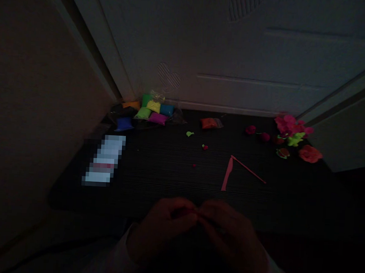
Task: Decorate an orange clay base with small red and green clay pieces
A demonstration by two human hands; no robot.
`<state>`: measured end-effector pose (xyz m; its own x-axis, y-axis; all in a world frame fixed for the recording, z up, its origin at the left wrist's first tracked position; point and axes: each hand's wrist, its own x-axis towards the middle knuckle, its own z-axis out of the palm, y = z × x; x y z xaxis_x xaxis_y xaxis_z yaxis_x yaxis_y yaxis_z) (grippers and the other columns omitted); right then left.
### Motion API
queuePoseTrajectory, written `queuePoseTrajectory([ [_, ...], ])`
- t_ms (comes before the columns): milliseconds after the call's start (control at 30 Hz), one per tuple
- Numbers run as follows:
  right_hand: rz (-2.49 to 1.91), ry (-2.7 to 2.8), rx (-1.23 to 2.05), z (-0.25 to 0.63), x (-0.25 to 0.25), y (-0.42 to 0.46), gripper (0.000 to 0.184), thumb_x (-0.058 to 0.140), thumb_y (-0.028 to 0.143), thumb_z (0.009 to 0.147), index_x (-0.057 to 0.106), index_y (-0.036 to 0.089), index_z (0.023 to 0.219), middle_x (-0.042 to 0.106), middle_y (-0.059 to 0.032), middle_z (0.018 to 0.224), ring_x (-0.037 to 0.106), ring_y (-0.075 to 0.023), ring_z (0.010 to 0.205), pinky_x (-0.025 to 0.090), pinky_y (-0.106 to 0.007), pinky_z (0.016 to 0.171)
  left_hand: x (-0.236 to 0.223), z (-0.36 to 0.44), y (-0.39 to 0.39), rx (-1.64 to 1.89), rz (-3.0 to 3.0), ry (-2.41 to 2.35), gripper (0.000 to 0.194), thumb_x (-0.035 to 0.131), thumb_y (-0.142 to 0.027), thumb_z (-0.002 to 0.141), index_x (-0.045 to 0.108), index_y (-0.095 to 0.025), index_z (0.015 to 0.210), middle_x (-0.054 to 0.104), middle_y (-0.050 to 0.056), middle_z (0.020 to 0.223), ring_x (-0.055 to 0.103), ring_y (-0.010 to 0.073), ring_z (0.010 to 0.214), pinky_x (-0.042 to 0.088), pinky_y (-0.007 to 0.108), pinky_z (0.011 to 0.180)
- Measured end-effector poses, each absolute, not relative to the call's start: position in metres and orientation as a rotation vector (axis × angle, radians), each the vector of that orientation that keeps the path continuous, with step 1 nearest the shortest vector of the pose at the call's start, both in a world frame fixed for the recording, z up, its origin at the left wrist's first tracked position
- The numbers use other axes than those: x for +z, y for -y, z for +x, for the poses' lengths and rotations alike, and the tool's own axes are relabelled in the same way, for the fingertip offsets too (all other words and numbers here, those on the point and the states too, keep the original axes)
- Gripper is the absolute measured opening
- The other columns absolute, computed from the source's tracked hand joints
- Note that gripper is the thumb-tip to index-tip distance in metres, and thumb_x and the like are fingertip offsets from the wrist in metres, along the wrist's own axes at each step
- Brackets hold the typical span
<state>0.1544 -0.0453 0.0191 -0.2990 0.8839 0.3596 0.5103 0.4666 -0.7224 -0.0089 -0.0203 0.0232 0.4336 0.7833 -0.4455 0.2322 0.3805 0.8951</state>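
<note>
The scene is very dark. My left hand and my right hand meet at the near edge of a dark table, fingertips pinched together around a small reddish bit of clay. Just beyond them lie a pink plastic knife and a thin pink stick. Tiny clay scraps dot the table middle.
Several coloured clay packets are heaped at the back left, an orange packet sits behind the middle. Finished clay flowers and an orange rose lie at the back right. A white card rests left. A pale door stands behind.
</note>
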Motion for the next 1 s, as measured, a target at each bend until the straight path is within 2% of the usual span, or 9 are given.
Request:
queuePoseTrajectory([
  [200,-1.187,1.831,0.727,0.154,0.026,0.048,0.013,0.057,0.012,0.072,0.062,0.022,0.079,0.067,-0.0008,0.073,0.063,-0.0124,0.065,0.052,-0.019,0.058,0.019,-0.011,0.016,0.457,1.024,-1.107,0.012,0.058,-0.027,0.068,0.063,-0.017,0.069,0.055,-0.005,0.059,0.048,0.0079,0.055,0.038,0.019,0.053],
  [367,-1.251,1.120,0.826,0.183,0.042,0.044,0.002,0.062,0.025,0.071,0.062,0.027,0.070,0.061,0.0028,0.061,0.056,-0.0090,0.048,0.046,-0.017,0.040,0.019,-0.025,0.010,0.541,1.266,-1.428,0.021,0.051,-0.036,0.074,0.061,-0.018,0.073,0.058,-0.002,0.062,0.052,0.0119,0.058,0.040,0.023,0.052],
  [500,-1.269,1.094,1.004,0.186,0.036,0.032,0.004,0.066,0.024,0.067,0.063,0.024,0.069,0.066,-0.0007,0.070,0.061,-0.0122,0.058,0.050,-0.020,0.048,0.011,-0.038,0.000,0.647,1.659,-1.648,0.024,0.048,-0.038,0.078,0.060,-0.019,0.086,0.064,0.003,0.081,0.059,0.0169,0.073,0.047,0.030,0.065],
  [633,-1.293,1.104,1.140,0.170,0.018,0.022,0.009,0.067,0.020,0.065,0.059,0.022,0.066,0.064,0.0018,0.069,0.059,-0.0093,0.059,0.048,-0.019,0.052,-0.006,-0.048,-0.012,0.698,2.146,-1.826,0.024,0.042,-0.027,0.082,0.059,-0.014,0.093,0.063,0.009,0.088,0.057,0.0212,0.084,0.047,0.036,0.076],
  [800,-1.338,1.159,1.195,0.164,0.005,0.019,0.014,0.068,0.024,0.062,0.056,0.021,0.068,0.061,0.0023,0.064,0.057,-0.0100,0.059,0.048,-0.020,0.053,-0.024,-0.061,-0.019,0.666,2.384,-1.878,0.024,0.042,-0.022,0.082,0.059,-0.015,0.097,0.062,0.010,0.092,0.055,0.0223,0.087,0.047,0.039,0.077],
  [1000,-1.429,1.197,1.270,0.167,-0.001,0.021,0.012,0.061,0.032,0.071,0.062,0.021,0.074,0.066,-0.0001,0.068,0.060,-0.0123,0.062,0.048,-0.023,0.055,-0.030,-0.064,-0.019,0.735,2.406,-1.882,0.026,0.045,-0.026,0.081,0.058,-0.018,0.103,0.060,0.009,0.094,0.055,0.0225,0.088,0.046,0.040,0.077],
])
